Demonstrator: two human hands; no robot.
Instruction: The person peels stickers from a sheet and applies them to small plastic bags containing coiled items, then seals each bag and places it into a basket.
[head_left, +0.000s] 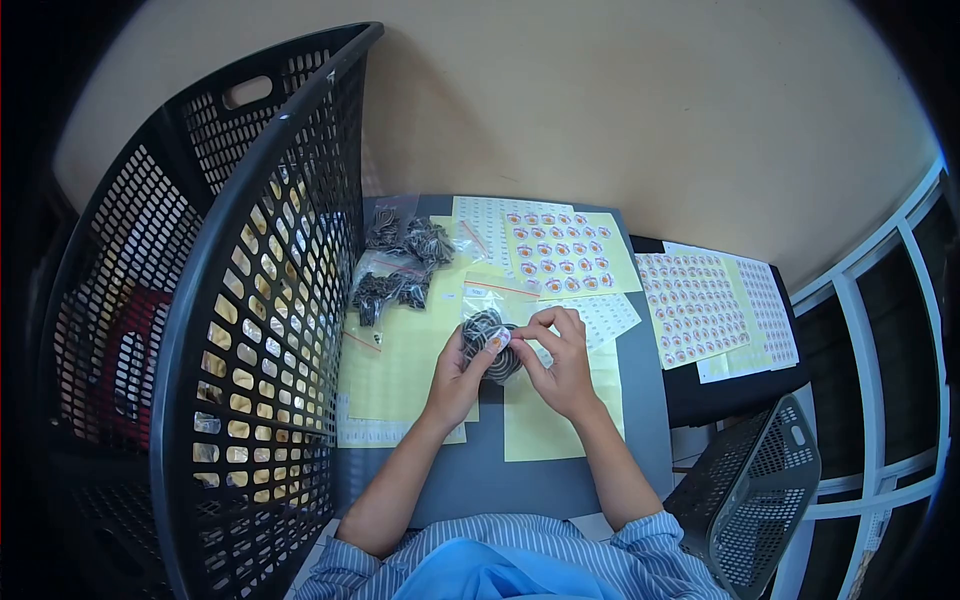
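My left hand [456, 384] is closed on a clear zip bag [505, 371] of dark and pale striped coils, perhaps cord or hair ties. Its thumb lies on the bag's front, beside a small white and orange sticker [498, 341]. My right hand [562, 366] pinches at the sticker's right edge with thumb and forefinger. The bag's top, with a red zip line, points away from me. Behind it lies a sheet of round orange stickers [560, 252], with gaps in its rows.
Several filled bags [405, 260] lie at the table's back left. Yellow backing sheets [400, 375] cover parts of the grey table [455, 480]. A tall black basket [345, 130] stands at left. More sticker sheets [700, 310] lie on a black surface at right, above another basket [745, 495].
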